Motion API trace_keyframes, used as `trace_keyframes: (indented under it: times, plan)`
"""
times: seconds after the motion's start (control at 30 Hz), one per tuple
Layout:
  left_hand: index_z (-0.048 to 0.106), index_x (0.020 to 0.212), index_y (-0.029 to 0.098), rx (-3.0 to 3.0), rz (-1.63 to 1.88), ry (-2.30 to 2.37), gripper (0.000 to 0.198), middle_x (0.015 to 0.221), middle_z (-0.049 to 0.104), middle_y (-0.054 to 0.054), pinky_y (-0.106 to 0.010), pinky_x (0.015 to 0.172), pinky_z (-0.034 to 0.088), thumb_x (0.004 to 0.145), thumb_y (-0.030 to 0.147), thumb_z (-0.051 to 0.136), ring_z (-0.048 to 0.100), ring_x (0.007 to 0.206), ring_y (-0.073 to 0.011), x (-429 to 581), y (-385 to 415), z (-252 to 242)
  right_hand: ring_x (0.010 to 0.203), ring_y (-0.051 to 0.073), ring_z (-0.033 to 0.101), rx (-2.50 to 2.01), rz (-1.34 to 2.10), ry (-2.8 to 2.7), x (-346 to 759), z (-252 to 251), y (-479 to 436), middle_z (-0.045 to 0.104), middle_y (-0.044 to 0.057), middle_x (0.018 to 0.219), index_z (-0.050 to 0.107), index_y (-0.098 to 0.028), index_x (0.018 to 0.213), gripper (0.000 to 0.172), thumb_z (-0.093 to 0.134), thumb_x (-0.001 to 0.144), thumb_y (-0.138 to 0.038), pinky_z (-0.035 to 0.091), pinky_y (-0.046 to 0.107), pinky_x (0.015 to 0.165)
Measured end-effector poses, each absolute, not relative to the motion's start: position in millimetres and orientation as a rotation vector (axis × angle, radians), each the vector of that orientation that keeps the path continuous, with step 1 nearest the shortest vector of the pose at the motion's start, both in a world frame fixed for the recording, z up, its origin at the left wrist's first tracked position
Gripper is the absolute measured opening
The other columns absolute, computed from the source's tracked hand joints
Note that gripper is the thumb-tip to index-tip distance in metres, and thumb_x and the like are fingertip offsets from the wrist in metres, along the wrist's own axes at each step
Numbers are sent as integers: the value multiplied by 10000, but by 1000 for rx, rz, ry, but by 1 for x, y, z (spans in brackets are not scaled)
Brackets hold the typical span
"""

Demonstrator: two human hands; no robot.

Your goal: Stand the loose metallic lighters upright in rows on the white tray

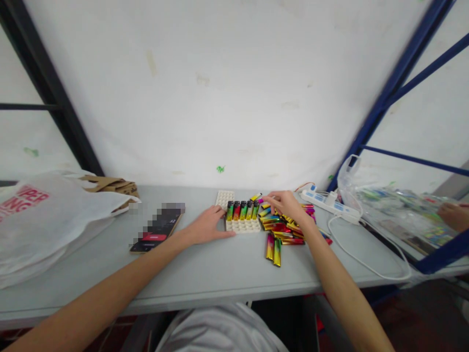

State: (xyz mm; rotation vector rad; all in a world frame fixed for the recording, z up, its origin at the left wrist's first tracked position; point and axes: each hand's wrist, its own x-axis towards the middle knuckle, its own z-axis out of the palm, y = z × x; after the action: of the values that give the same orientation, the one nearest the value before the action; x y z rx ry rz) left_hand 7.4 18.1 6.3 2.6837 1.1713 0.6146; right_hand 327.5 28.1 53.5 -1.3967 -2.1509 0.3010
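Note:
A cream plastic tray (242, 226) with rows of pockets lies on the grey table (205, 269). Several shiny multicoloured lighters (242, 210) stand upright in its far row. My left hand (205, 226) rests on the table against the tray's left edge, fingers curled round it. My right hand (286, 204) hovers over a loose pile of lighters (284, 231) just right of the tray, its fingertips pinched on one lighter (264, 200) at the pile's top. Two lighters (273, 247) lie apart at the near side of the pile.
A phone (157, 231) lies left of the tray, beside a white bag (47, 215) and brown cardboard (110, 185). A white power strip (330, 203) and cable (366, 261) sit at the right. Another person's hand (454, 215) shows at the far right by a clear plastic bag (395, 210). Blue frame bars (381, 107) rise there.

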Motion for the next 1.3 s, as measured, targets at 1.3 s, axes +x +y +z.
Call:
trace_keyframes:
  times: [1.3]
  plan:
    - [632,1113,190,2672,591,1158,628,1164,635,-124,-427,1003,482,807,739,652,597,1120,-315,4,18,6,604,129,460,-1102,583,-1586,339,33,57,527,-35,643,711,-165,1003,449,649,866,-589,412,262,598]
